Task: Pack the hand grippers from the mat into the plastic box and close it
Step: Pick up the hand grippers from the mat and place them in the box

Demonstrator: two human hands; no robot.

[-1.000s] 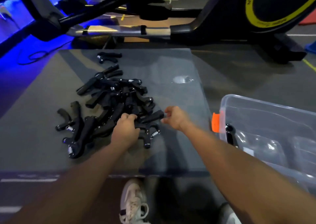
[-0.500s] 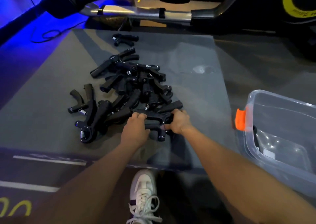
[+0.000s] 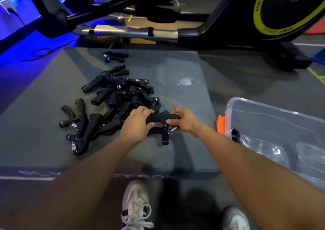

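**Risk note: two-handed lift from a tangled pile**

Exercise bike (image 3: 228,27) stands at the far edge of the scene; not involved, no hazard seen from it.

Mat (image 3: 175,68): grey, lying on the floor, and carrying all the loose stock. A shiny patch sits to the right on it; cannot tell whether it is wet.

Plastic box (image 3: 274,117): clear, open, on the floor just right of the mat, orange latch (image 3: 221,123) on its left wall. One dark item seems to lie inside behind that wall. No lid identified in view.

Pile of hand grippers (image 3: 121,96): black, interlocked, handles and springs crossing. A few lie apart at left, and a lone one (image 3: 115,56) at the far side.

Left hand (image 3: 136,126) and right hand (image 3: 183,120): both have fingers curled round the nearest hand gripper (image 3: 161,122), at the near right edge of the pile, left on one handle, right pinching near the spring end.

Judged risks:
- Neighbouring handles may be hooked in; a lift could drag or scatter others.
- Spring end near the right fingers could nip skin if the handles close.
- Carry to the right could clip the box wall or latch.
- Lone far gripper is easily overlooked.
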